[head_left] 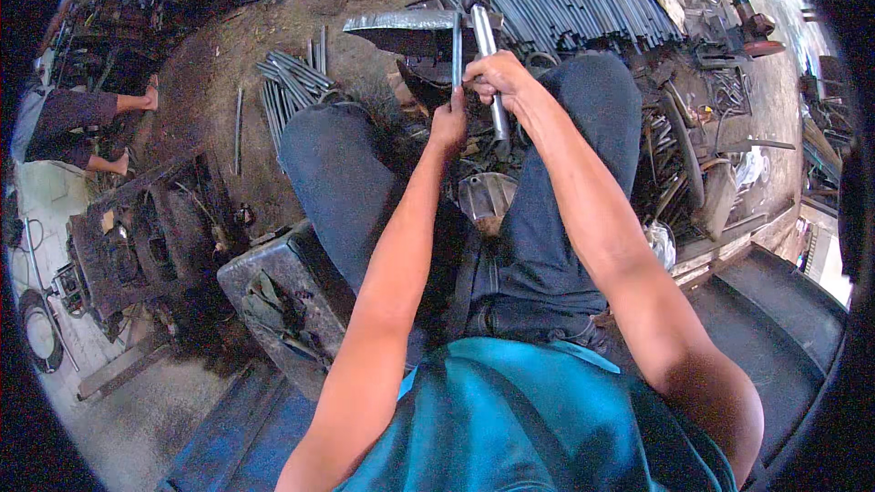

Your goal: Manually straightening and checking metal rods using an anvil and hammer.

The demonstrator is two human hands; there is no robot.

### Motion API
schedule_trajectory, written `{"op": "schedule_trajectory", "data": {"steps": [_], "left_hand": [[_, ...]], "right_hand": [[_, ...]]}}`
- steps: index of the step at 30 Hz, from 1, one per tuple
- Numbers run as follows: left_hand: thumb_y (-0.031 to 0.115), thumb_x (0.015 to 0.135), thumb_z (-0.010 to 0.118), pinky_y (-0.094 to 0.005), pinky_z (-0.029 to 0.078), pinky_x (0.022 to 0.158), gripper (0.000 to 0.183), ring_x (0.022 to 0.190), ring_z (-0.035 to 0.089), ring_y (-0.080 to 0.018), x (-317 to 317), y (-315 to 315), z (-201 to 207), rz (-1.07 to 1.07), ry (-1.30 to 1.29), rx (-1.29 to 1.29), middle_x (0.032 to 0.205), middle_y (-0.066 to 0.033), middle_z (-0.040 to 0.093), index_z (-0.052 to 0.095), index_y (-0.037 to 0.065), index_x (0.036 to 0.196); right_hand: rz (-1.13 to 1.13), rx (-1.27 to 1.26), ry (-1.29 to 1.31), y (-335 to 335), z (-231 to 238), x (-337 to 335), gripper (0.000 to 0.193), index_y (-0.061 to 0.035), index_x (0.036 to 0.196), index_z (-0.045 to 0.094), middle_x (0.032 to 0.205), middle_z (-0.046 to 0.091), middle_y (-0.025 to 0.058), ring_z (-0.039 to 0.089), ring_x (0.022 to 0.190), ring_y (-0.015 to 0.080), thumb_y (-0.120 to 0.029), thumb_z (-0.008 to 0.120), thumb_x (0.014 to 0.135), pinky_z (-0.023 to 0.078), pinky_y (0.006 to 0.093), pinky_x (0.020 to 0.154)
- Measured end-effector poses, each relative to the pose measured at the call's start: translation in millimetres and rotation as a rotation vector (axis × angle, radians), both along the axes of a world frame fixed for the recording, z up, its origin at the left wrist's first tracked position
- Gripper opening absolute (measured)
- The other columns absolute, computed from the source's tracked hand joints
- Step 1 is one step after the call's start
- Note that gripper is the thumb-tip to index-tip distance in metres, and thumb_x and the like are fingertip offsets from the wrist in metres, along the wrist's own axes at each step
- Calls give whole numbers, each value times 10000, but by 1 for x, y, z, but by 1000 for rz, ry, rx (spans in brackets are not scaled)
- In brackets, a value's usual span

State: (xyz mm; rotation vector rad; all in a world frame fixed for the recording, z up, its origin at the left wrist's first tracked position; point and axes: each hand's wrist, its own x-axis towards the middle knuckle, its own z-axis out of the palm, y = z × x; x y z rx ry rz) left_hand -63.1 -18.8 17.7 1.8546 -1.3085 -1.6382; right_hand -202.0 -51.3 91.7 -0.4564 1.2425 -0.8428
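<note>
My right hand point(499, 77) is wrapped round the shiny metal handle of a hammer point(484, 32). Its dark rounded head points up and away from me, and the handle's butt end sticks out below my fist. Just left of it, my left hand point(448, 124) grips the near end of a slim grey metal rod point(458, 47). The rod stretches forward beside the hammer, and its far end reaches the edge of a broad silvery metal block point(401, 25). Both hands are above the gap between my knees.
Many grey rods point(570, 0) lie spread beyond my right knee, with a smaller bundle point(290, 82) by my left knee. Metal scraps and tools point(679, 128) crowd the right side. An angle grinder point(755, 27) rests farther right. Another person's legs point(109, 114) show at far left.
</note>
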Motion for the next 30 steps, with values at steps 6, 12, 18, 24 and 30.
{"op": "schedule_trajectory", "data": {"steps": [6, 12, 18, 24, 30], "left_hand": [[626, 892, 347, -401, 448, 794, 784, 887, 617, -331, -2, 2, 0, 14, 17, -39, 882, -270, 631, 608, -113, 930], [545, 926, 313, -471, 437, 825, 723, 977, 554, -477, -5, 1, 5, -25, -105, -105, 939, -344, 589, 617, -111, 912], [558, 911, 318, -495, 422, 876, 749, 1017, 529, -485, -8, 4, 21, -69, -266, -118, 946, -375, 565, 620, -127, 904], [551, 907, 334, -480, 425, 885, 736, 999, 543, -481, -5, -1, 26, -19, -218, -75, 941, -375, 567, 625, -125, 911], [547, 908, 326, -469, 416, 905, 728, 1016, 544, -467, -6, -5, 25, -10, -190, -56, 958, -358, 577, 638, -110, 905]], "right_hand": [[-55, 10, -30, -2, -4, 0, 149, -31, 639, 494, 501, 424, 26, 383, 366, 119, 43, 621, 665, 291, 299, 360], [-25, 26, 58, -3, 4, 4, 149, -41, 617, 479, 495, 430, 19, 349, 349, 87, 30, 591, 685, 277, 273, 371], [-21, 34, -69, -1, 11, -6, 201, -74, 655, 475, 500, 410, -17, 362, 355, 81, -4, 657, 706, 288, 264, 352], [-61, 116, 33, 1, 18, -3, 319, -114, 735, 441, 493, 361, -40, 344, 376, 89, -295, 694, 807, 272, 274, 366], [19, 89, 176, -4, 3, 9, 193, -71, 707, 516, 490, 405, -6, 364, 376, 107, -166, 664, 785, 284, 291, 369]]}}
